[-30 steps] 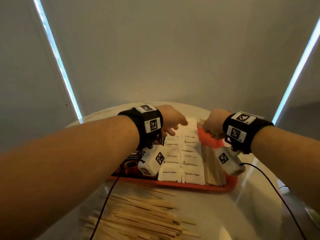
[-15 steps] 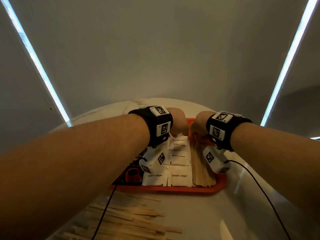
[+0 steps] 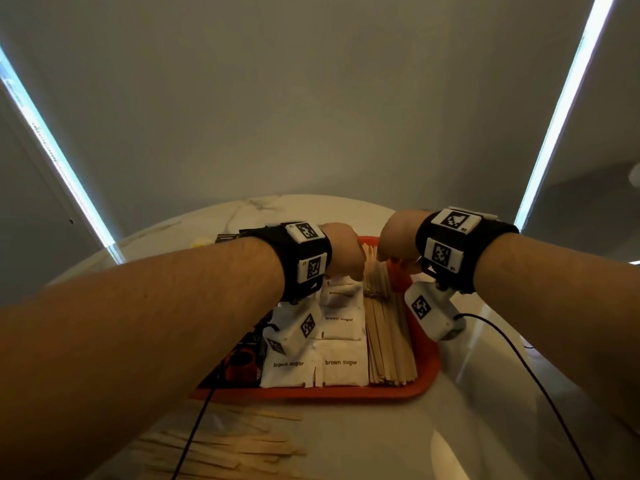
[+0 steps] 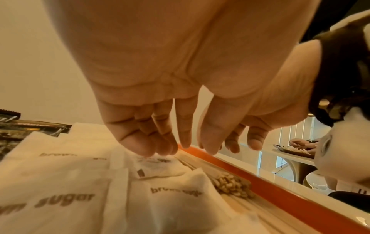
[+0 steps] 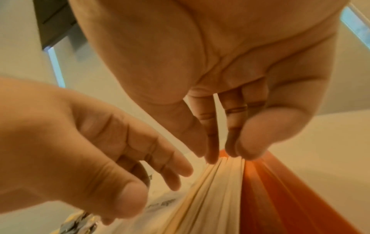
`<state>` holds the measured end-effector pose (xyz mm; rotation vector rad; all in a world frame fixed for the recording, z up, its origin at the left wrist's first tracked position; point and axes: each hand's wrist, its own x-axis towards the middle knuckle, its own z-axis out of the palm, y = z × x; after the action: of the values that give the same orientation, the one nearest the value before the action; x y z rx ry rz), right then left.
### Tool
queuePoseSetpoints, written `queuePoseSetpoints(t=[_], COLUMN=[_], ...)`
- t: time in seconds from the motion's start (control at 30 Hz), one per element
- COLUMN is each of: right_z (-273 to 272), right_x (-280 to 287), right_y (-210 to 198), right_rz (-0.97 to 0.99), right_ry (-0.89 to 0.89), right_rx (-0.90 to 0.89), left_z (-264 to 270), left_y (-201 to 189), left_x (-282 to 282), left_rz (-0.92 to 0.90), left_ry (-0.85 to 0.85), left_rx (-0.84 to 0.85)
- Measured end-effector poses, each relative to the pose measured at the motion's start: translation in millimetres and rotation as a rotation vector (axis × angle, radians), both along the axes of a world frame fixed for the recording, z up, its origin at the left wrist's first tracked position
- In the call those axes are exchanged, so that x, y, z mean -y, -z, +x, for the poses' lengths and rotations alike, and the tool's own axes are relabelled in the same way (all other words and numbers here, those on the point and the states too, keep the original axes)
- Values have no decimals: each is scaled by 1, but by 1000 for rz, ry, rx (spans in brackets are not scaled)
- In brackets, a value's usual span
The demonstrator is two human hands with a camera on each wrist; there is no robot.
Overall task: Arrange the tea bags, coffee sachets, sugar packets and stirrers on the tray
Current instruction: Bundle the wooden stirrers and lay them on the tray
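We are working at the far end of the orange tray (image 3: 346,393), low in the centre of the head view, and the relation that counts is how the stirrers (image 3: 388,337) lie: their long axis runs from the near rim straight away from us, up the right-hand lane of the tray, with the right rim just beside them. Our right hand (image 3: 398,237) sits over their far ends; in the right wrist view its fingertips (image 5: 212,156) point down, loosely spread and straight, touching the top of the bundle at the far rim, pinching nothing that we can see. Our left hand (image 3: 343,251) is just to the left of it, over the far sugar packets (image 3: 341,368), fingers relaxed and hanging down with the tips near or on a packet; whether they press it we cannot tell. The right hand is plainly the nearer one to the stirrers, so we judge that any squaring of the bundle falls to it, pushing along the axis toward the near rim or sideways against the right rim. Room is tight: packets fill the middle lane, dark coffee sachets (image 3: 242,355) the left. More loose stirrers (image 3: 221,455) lie on the table at lower left, outside the tray.
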<state>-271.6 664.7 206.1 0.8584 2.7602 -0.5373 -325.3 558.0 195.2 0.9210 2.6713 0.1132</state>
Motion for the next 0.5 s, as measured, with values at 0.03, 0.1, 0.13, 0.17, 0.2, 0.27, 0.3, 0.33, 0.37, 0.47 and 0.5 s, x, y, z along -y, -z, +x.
queuePoseSetpoints(t=[0.03, 0.1, 0.13, 0.17, 0.2, 0.27, 0.3, 0.33, 0.37, 0.47, 0.5], right_z=[-1, -5, -6, -6, -7, -6, -5, -4, -2, 4, 4], right_x=[-1, -3, -6, -7, -9, -14, -16, -17, -18, -16, -14], right_y=[0, 3, 5, 6, 8, 11, 11, 11, 10, 7, 8], right_rz=[-13, -61, -63, -46, -25, -24, -11, -2, -14, -62, -54], right_ry=[1, -15, -33, -50, -54, -42, -54, -66, -73, -128, -149], right_rx=[13, 23, 34, 40, 40, 28, 43, 69, 84, 140, 171], left_z=[-1, -3, -2, -2, -3, -3, -3, -3, -3, -5, -6], left_y=[0, 3, 3, 3, 4, 5, 6, 6, 6, 5, 6], left_x=[0, -3, -4, -4, -5, -6, -7, -7, -5, -1, 0], left_rz=[11, -4, -15, -32, -42, -69, -84, -92, -92, -47, -25], left_ry=[18, 58, 72, 92, 111, 144, 165, 181, 191, 205, 196], left_rx=[-10, -20, -1, 1, -4, -25, -37, -45, -48, -3, 18])
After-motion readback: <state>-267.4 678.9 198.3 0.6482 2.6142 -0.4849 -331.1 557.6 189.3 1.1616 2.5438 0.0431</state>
